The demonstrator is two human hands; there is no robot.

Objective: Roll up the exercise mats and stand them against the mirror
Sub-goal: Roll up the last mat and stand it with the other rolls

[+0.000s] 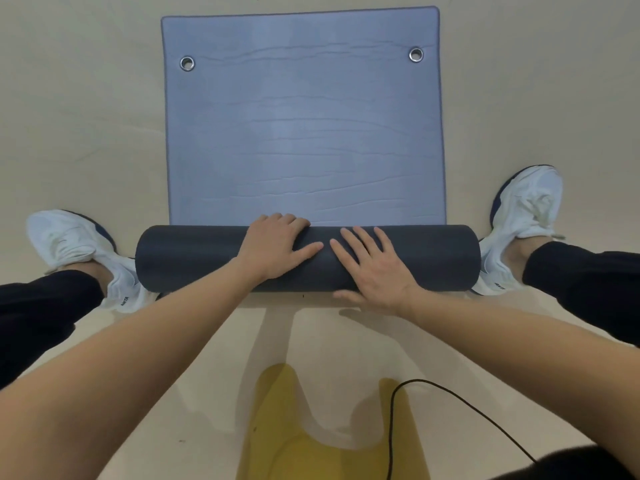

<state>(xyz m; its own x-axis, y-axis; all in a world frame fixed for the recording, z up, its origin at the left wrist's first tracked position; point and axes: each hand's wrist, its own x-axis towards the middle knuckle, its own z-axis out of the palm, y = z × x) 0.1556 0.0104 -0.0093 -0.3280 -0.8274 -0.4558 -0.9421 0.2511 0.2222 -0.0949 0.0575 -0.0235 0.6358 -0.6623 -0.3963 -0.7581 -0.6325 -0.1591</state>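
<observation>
A blue-grey exercise mat (304, 126) lies flat on the beige floor, stretching away from me, with a metal eyelet near each far corner. Its near end is wound into a thick dark roll (194, 254) lying crosswise between my feet. My left hand (277, 247) rests on top of the roll, its fingertips curled over the far side where the roll meets the flat part. My right hand (374, 265) lies flat on the roll beside it, fingers spread and straight. No mirror is in view.
My white sneakers (79, 247) (519, 216) stand on either side of the roll's ends. A yellow marking (301, 427) is on the floor close below me, and a thin black cable (450, 403) hangs at the lower right.
</observation>
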